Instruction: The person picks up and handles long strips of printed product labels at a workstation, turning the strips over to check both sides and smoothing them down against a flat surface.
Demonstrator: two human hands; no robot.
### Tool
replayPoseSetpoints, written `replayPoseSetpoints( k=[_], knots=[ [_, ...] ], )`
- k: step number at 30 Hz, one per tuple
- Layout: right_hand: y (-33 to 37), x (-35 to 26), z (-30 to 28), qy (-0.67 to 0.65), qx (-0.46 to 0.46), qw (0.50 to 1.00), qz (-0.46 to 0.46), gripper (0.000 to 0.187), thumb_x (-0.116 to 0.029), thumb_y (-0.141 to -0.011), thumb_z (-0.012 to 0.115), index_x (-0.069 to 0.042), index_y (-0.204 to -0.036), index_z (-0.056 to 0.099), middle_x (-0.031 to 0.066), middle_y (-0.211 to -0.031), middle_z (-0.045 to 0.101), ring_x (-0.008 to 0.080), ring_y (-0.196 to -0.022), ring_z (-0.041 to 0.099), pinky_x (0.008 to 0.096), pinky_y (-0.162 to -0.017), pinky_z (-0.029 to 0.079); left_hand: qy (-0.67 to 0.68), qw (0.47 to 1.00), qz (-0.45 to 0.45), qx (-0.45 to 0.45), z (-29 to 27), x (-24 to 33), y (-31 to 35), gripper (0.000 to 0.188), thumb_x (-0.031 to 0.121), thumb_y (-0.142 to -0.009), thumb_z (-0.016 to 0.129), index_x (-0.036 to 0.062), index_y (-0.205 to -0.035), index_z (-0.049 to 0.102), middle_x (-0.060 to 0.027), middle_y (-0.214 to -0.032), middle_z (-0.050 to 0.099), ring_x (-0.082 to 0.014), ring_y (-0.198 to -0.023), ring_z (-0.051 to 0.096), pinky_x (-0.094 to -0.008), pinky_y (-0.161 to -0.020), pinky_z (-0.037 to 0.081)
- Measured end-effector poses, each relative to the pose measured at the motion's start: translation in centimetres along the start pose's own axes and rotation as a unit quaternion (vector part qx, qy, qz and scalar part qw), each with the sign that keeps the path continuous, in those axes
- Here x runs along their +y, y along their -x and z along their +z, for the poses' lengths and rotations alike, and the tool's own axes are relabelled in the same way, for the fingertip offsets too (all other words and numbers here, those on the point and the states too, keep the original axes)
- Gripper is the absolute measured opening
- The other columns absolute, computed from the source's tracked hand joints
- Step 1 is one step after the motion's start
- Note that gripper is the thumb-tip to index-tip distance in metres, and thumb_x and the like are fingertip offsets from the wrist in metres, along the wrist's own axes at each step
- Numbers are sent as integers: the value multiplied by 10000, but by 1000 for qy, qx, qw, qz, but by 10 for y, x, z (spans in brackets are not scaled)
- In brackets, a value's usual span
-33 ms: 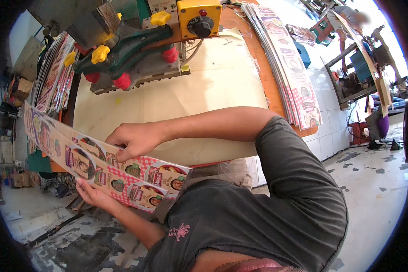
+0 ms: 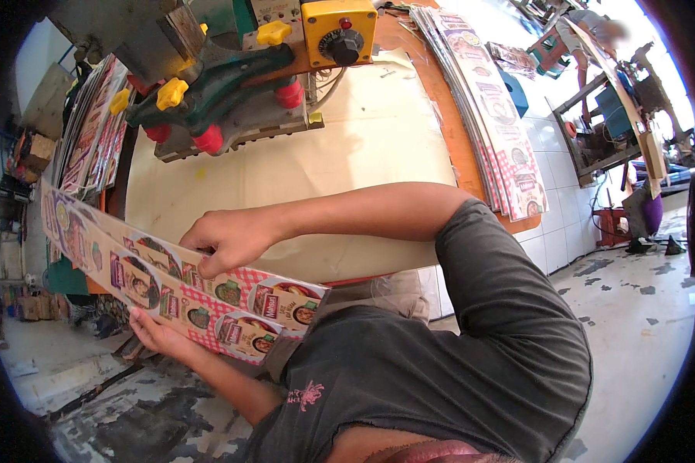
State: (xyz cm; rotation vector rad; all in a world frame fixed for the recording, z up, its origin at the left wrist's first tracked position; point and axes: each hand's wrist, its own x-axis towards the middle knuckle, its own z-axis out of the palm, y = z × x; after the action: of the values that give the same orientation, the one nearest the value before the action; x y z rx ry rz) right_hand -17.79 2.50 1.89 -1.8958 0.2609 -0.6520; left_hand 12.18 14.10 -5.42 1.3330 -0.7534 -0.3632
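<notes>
Long printed plastic sheets (image 2: 208,297), with food pictures and red checks, slant across my lap at the near left of the work table. Two strips show, partly overlapping. From above, my right hand (image 2: 235,238) grips the far edge, its fingers curled and its thumb pointing down at the sheets. Along the near edge, my left hand (image 2: 158,336) holds the lower strip, thumb at the rim and the other fingers partly hidden. Beyond the hands stands a press head (image 2: 224,96) with yellow knobs and red feet, above a cream mat (image 2: 363,147).
Stacked printed sheets (image 2: 490,116) lie along the table's right side, and another stack (image 2: 93,131) stands at the left. A yellow control box (image 2: 338,35) with a black dial sits beside the press. Far right, a person (image 2: 579,46) is near a metal-framed machine (image 2: 614,116).
The printed sheets have shifted very slightly and their far left end sits a little lower. Both hands keep nearly the same places.
</notes>
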Motion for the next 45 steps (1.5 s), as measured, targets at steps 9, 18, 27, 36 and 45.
replayPoseSetpoints(
  k=[9,18,27,36,45],
  knots=[
    [13,-27,-29,-5,-105,994,27,311,-242,-965,683,63,-1016,648,100,-754,643,115,-705,539,345,-638,459,14,982,61,177,-42,19,-11,429,244,-1051,568,-88,-1322,564,-180,-1314,589,-242,-1156,584,-368,-1032,458],
    [94,-25,-64,-11,-74,972,223,373,-263,-1040,624,38,-1260,638,48,-972,690,74,-896,574,288,-802,498,235,970,57,27,-13,43,-1,395,108,-976,652,-17,-1321,504,-185,-1331,609,-263,-1176,631,-430,-984,539],
    [162,-30,-86,91,-30,931,351,382,-244,-1029,644,18,-1306,610,68,-997,713,88,-900,581,290,-830,496,253,967,16,-2,31,53,25,529,113,-974,640,-12,-1442,429,-163,-1415,562,-252,-1250,595,-417,-1049,505],
    [163,-30,-62,333,134,885,298,281,-210,-970,684,-37,-1178,607,183,-917,675,337,-805,672,411,-758,530,236,971,33,6,44,56,39,493,122,-960,649,1,-1399,461,-165,-1434,552,-266,-1288,569,-453,-1068,483],
    [157,-15,-38,442,174,861,183,285,-226,-941,685,-47,-1159,645,162,-1089,637,376,-888,653,445,-830,525,210,976,53,19,45,59,55,596,115,-971,634,43,-1498,365,-176,-1467,520,-299,-1302,565,-462,-1041,514]
  ],
)
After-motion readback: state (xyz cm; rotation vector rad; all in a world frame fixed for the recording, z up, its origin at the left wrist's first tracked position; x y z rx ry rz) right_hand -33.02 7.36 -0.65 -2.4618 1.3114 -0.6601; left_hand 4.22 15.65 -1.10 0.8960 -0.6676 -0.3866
